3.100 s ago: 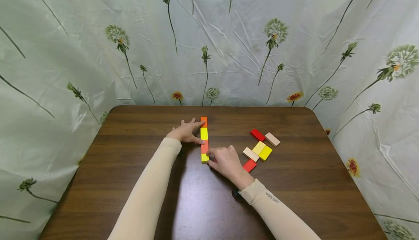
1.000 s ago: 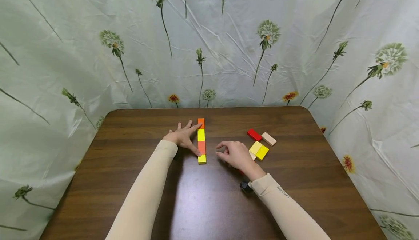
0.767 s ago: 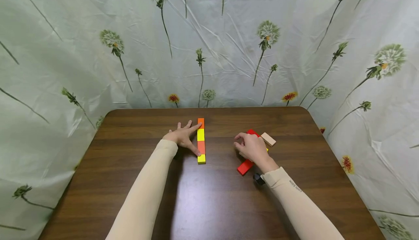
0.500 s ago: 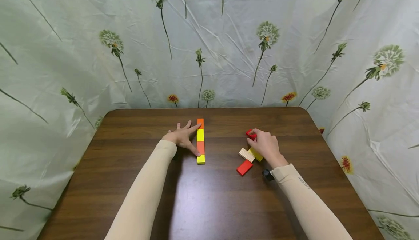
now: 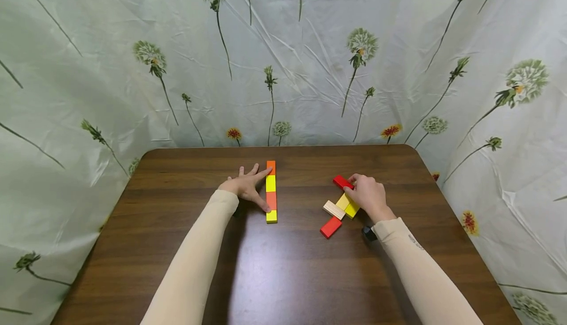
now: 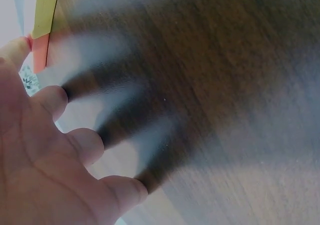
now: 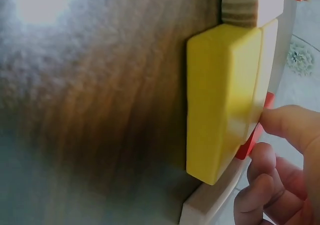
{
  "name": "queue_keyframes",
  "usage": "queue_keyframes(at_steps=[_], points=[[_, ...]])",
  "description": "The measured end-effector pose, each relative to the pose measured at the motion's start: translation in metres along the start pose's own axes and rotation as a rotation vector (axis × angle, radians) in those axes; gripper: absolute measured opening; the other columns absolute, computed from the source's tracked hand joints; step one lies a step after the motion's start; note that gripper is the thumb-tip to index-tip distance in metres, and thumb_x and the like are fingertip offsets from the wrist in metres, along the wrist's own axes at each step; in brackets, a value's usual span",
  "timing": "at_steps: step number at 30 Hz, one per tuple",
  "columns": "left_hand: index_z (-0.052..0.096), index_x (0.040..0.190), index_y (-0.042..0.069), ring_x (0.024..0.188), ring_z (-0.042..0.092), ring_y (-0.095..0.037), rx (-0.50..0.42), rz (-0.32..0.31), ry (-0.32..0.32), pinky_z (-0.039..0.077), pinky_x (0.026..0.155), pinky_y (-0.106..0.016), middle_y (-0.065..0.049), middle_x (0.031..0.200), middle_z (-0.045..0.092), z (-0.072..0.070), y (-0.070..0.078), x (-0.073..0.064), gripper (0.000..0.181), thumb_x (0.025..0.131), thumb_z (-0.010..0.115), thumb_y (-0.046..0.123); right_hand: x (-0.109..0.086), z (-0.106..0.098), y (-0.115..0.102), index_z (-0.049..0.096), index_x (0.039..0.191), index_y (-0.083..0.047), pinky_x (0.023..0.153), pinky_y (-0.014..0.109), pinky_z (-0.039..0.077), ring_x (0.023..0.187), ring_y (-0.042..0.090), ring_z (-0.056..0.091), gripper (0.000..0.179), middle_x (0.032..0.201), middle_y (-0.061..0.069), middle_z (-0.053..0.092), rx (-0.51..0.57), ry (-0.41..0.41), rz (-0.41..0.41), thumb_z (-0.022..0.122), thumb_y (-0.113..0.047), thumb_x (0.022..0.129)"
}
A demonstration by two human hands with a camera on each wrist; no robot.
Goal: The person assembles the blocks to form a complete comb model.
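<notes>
A straight row of painted wooden blocks, orange (image 5: 271,201) and yellow (image 5: 271,183), lies end to end on the table. My left hand (image 5: 245,186) is spread flat to its left, index finger and thumb touching the row. In the left wrist view the other fingers (image 6: 85,145) rest apart on the tabletop. My right hand (image 5: 368,195) is over the loose blocks, fingers loosely bent. Its thumb and index finger are near a red block (image 5: 342,182) and a yellow block (image 7: 210,105), with nothing visibly pinched. A plain wood block (image 7: 212,195), seen in the right wrist view, is hidden in the head view.
Beside the right hand lie a striped plain wood block (image 5: 334,210), a pale yellow block (image 5: 343,200) and a second red block (image 5: 330,227). The brown wooden table (image 5: 283,271) ends at the back against a flower-printed curtain (image 5: 283,59).
My right hand has left the bottom end of the row and travelled right to the loose blocks, past the upper red one. The left thumb has slid down to the row's lowest joint.
</notes>
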State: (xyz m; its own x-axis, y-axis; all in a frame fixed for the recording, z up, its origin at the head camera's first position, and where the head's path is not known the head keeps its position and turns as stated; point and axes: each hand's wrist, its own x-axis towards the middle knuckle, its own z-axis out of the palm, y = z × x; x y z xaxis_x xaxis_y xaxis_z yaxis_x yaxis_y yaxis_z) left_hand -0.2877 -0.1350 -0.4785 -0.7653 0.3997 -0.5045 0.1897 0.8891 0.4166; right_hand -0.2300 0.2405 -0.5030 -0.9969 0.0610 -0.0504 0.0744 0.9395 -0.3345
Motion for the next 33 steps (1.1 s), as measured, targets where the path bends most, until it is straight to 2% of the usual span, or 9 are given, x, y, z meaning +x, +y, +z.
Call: queue_keyframes(at_steps=[4, 6, 9, 12, 17, 22, 27, 33], points=[[0.004, 0.173, 0.043, 0.163, -0.021, -0.052, 0.006, 0.008, 0.001, -0.006, 0.121, -0.085, -0.006, 0.182, -0.014, 0.001, -0.001, -0.001, 0.136, 0.073, 0.094, 0.063, 0.001, -0.001, -0.001, 0.074, 0.123, 0.0, 0.08, 0.048, 0.053, 0.083, 0.03, 0.068, 0.04, 0.109, 0.019, 0.08, -0.007, -0.017, 0.02, 0.075, -0.033, 0.1], [0.002, 0.173, 0.045, 0.163, -0.022, -0.051, 0.013, -0.003, -0.004, -0.007, 0.121, -0.085, -0.006, 0.182, -0.016, 0.002, -0.002, 0.0, 0.137, 0.072, 0.093, 0.066, 0.002, -0.001, -0.002, 0.075, 0.122, 0.0, 0.086, 0.052, 0.052, 0.085, 0.031, 0.067, 0.041, 0.108, 0.019, 0.079, -0.005, -0.025, 0.029, 0.076, -0.035, 0.1], [0.0, 0.171, 0.048, 0.162, -0.022, -0.053, 0.031, -0.01, 0.005, -0.007, 0.119, -0.087, -0.006, 0.182, -0.017, 0.003, -0.008, 0.003, 0.143, 0.065, 0.091, 0.077, 0.006, 0.0, -0.004, 0.076, 0.12, 0.0, 0.091, 0.057, 0.049, 0.085, 0.032, 0.066, 0.041, 0.105, 0.018, 0.079, -0.001, -0.027, 0.027, 0.076, -0.036, 0.1], [0.0, 0.171, 0.049, 0.162, -0.022, -0.055, 0.032, -0.006, 0.012, -0.008, 0.118, -0.088, -0.007, 0.182, -0.017, 0.003, -0.01, 0.003, 0.147, 0.061, 0.092, 0.08, 0.009, 0.001, -0.004, 0.077, 0.119, 0.0, 0.092, 0.058, 0.048, 0.084, 0.031, 0.065, 0.041, 0.102, 0.017, 0.078, -0.004, -0.019, 0.026, 0.075, -0.036, 0.1], [0.002, 0.173, 0.044, 0.162, -0.021, -0.055, 0.035, 0.011, 0.022, -0.005, 0.12, -0.087, -0.009, 0.182, -0.015, 0.003, -0.005, -0.001, 0.14, 0.07, 0.093, 0.069, 0.01, 0.003, -0.001, 0.077, 0.116, 0.001, 0.081, 0.048, 0.051, 0.078, 0.029, 0.063, 0.04, 0.098, 0.017, 0.078, 0.002, 0.007, 0.035, 0.076, -0.035, 0.099], [0.003, 0.173, 0.043, 0.162, -0.022, -0.055, 0.047, 0.008, 0.018, -0.004, 0.12, -0.087, -0.008, 0.182, -0.016, 0.004, -0.003, 0.003, 0.137, 0.072, 0.093, 0.067, 0.008, 0.002, 0.0, 0.078, 0.113, 0.0, 0.066, 0.034, 0.043, 0.07, 0.025, 0.058, 0.041, 0.082, 0.011, 0.073, 0.014, 0.062, 0.015, 0.076, -0.037, 0.097], [0.003, 0.173, 0.043, 0.163, -0.02, -0.054, 0.028, 0.008, 0.013, -0.006, 0.12, -0.087, -0.008, 0.182, -0.014, 0.002, 0.001, 0.001, 0.14, 0.07, 0.093, 0.069, 0.001, -0.001, -0.006, 0.079, 0.111, -0.001, 0.061, 0.032, 0.038, 0.064, 0.023, 0.053, 0.041, 0.075, 0.007, 0.068, 0.01, 0.086, -0.021, 0.077, -0.039, 0.095], [0.008, 0.174, 0.04, 0.164, -0.012, -0.056, 0.047, -0.017, 0.028, 0.004, 0.12, -0.088, -0.009, 0.183, -0.006, -0.003, 0.004, 0.001, 0.138, 0.07, 0.095, 0.066, -0.009, -0.002, -0.021, 0.08, 0.106, -0.003, 0.056, 0.03, 0.037, 0.056, 0.018, 0.049, 0.038, 0.06, 0.0, 0.059, 0.014, 0.103, -0.099, 0.075, -0.039, 0.094]])
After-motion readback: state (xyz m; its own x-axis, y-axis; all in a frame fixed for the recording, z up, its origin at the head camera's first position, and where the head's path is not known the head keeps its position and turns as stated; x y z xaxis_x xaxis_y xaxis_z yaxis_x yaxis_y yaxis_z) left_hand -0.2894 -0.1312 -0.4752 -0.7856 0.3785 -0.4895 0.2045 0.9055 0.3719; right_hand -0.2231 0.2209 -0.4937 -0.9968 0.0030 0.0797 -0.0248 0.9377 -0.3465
